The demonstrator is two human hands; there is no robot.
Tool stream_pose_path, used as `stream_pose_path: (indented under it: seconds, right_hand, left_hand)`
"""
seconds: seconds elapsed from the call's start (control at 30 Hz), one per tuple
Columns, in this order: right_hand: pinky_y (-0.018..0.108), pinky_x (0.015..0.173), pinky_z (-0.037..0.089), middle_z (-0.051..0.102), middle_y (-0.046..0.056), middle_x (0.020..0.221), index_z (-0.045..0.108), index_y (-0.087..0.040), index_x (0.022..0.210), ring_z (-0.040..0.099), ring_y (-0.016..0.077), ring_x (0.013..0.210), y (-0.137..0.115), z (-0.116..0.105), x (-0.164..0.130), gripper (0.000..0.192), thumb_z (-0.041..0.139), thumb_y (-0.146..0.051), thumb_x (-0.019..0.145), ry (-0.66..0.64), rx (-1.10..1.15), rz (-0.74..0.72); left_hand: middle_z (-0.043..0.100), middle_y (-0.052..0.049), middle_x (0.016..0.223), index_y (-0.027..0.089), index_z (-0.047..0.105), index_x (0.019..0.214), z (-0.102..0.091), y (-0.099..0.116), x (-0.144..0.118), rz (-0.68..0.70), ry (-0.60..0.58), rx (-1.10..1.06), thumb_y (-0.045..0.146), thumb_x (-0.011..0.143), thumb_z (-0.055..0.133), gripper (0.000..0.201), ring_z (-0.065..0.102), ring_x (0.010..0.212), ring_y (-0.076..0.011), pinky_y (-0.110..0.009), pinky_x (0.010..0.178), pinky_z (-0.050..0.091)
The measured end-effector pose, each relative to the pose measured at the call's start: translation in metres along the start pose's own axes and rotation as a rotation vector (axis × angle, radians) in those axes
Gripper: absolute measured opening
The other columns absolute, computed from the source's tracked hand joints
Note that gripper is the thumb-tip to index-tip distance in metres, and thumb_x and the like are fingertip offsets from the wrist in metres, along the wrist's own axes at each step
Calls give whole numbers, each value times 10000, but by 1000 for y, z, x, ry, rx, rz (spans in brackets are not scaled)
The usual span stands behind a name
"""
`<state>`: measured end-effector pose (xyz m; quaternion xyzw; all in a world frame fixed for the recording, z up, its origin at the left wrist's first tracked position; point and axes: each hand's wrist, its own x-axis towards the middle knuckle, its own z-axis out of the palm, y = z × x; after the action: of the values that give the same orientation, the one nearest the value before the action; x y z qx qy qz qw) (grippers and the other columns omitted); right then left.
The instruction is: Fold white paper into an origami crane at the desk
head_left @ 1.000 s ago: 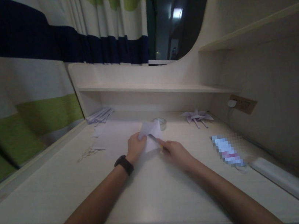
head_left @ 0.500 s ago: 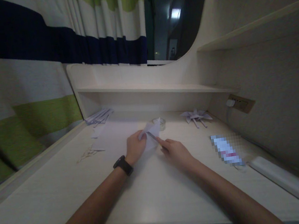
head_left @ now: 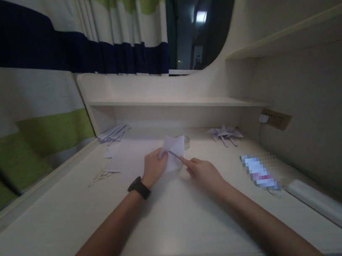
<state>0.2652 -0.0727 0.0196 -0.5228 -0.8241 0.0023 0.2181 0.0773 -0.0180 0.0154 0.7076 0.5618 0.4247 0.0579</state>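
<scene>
A pale lilac sheet of paper (head_left: 174,149) stands partly lifted off the white desk (head_left: 177,216) at its middle. My left hand (head_left: 154,166), with a black watch on the wrist, pinches the sheet's left edge. My right hand (head_left: 204,173) holds a thin dark tool (head_left: 175,156), perhaps a pen or small blade, whose tip lies against the paper's lower part. A small roll of clear tape (head_left: 186,141) sits just behind the sheet.
Folded paper pinwheels (head_left: 225,133) lie at the back right, paper strips (head_left: 112,132) at the back left, scraps (head_left: 101,175) on the left. A blurred packet (head_left: 259,171) and a long white device (head_left: 328,207) lie along the right side. A wall socket (head_left: 276,118) is above them.
The paper's upper flap has risen a little and now covers more of the tape roll. Both hands stay almost in place; my right hand has shifted slightly right.
</scene>
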Motion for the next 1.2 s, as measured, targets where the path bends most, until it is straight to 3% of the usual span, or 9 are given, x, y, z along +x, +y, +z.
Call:
stream_pose_path:
  seconds: [0.23, 0.43, 0.6, 0.73, 0.83, 0.93, 1.03, 1.1, 1.2]
  right_hand:
    - [278, 601, 484, 696, 58, 909, 393, -236, 1377, 613, 140, 560, 14, -25, 3, 553, 518, -244, 839, -131, 443, 101]
    - [349, 845, 429, 625, 88, 1107, 534, -217, 1243, 583, 234, 971, 13, -35, -15, 488, 608, -274, 764, 114, 166, 63]
    - [290, 710, 432, 607, 76, 1104, 572, -229, 1120, 611, 214, 864, -4, -10, -34, 357, 598, -282, 768, 220, -9, 152]
    - [262, 644, 409, 662, 40, 826, 598, -207, 949, 613, 192, 740, 0, -10, -34, 165, 530, -226, 799, 352, 70, 194]
    - [252, 601, 409, 635, 10, 702, 593, -201, 830, 587, 169, 647, 5, -19, -32, 92, 561, -270, 778, 374, 231, 256]
    - [232, 532, 413, 632, 3, 737, 587, -189, 785, 563, 140, 598, 11, -25, -31, 123, 628, -272, 703, 282, 478, 343]
    - [207, 424, 358, 609, -1, 729, 593, -169, 797, 497, 99, 501, 18, -25, -31, 205, 683, -248, 630, 118, 690, 437]
    - [192, 396, 322, 583, -15, 686, 599, -158, 806, 461, 79, 470, 22, -25, -32, 247, 711, -227, 596, 22, 791, 447]
    - [180, 384, 287, 545, -43, 599, 608, -152, 838, 418, 63, 431, 27, -23, -34, 271, 709, -213, 594, -99, 880, 475]
  left_hand:
    - [702, -93, 816, 100, 692, 824, -4, -4, 7, -172, -91, -217, 346, 787, 499, 315, 629, 745, -222, -265, 602, 424]
    - [697, -107, 792, 71, 672, 833, -9, 7, 1, -368, -261, -635, 244, 713, 553, 241, 627, 668, -203, -262, 550, 442]
    - [696, -123, 825, 64, 657, 835, -6, 26, -13, -325, -352, -932, 220, 708, 548, 230, 644, 753, -220, -292, 647, 485]
    - [674, -147, 976, 91, 607, 993, -10, 33, -18, -429, -503, -1171, 238, 740, 549, 299, 652, 820, -230, -344, 711, 514]
    - [632, -151, 1079, 151, 535, 1117, -21, 29, -20, -511, -585, -1282, 429, 814, 516, 412, 651, 883, -255, -421, 751, 523]
    - [575, -159, 1183, 208, 424, 1262, -33, 19, -22, -468, -586, -1264, 577, 814, 491, 584, 621, 986, -263, -427, 797, 514]
    - [514, -156, 1265, 269, 283, 1367, -39, 10, -26, -417, -521, -1128, 551, 777, 584, 720, 601, 1014, -245, -400, 791, 519]
    - [518, -145, 1255, 255, 365, 1327, -40, 6, -28, -349, -534, -1041, 505, 739, 651, 700, 598, 996, -233, -376, 767, 525]
    - [605, -118, 1094, 161, 604, 1031, -40, 3, -30, -264, -559, -897, 448, 672, 716, 473, 611, 897, -212, -321, 701, 520]
